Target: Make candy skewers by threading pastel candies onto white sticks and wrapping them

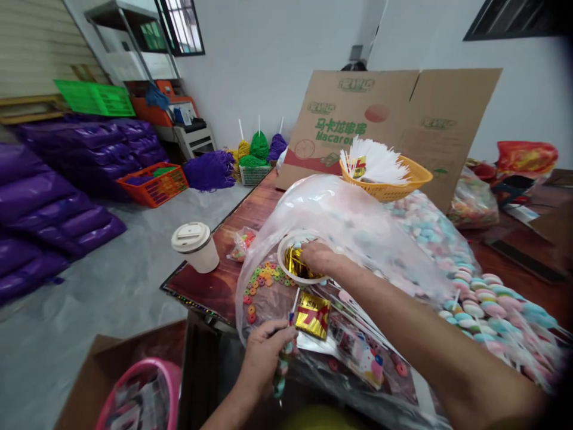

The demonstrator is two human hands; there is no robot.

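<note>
- Brown cardboard panel point(430, 119), 1 o'clock from right hand point(317, 257). Green Chinese characters; below, "Macaro", rest hidden behind sticks.
- Large milky plastic bag point(322, 203), 12 o'clock. Pale pastel shapes show through.
- Orange-yellow plastic basket point(396, 191), 1 o'clock. Holds fanned thin white sticks point(387, 162).
- Round pink plastic tub point(172, 373), 8 o'clock. Clear packets inside; contents indistinct.
- Round white bowl point(282, 259), metallic gold strips point(293, 263) inside. Right fingers dip in; tips hidden, cannot tell whether gripping.
- Flat gold packet point(313, 315) with red ribbon-like marking, 6 o'clock. Dark lettering, not surely legible.
- Slim blue-green wrapped skewer point(281, 376): pinched in left hand point(264, 352), 7 o'clock, thumb and fingers closed; hangs toward 5 o'clock from their tips.
</note>
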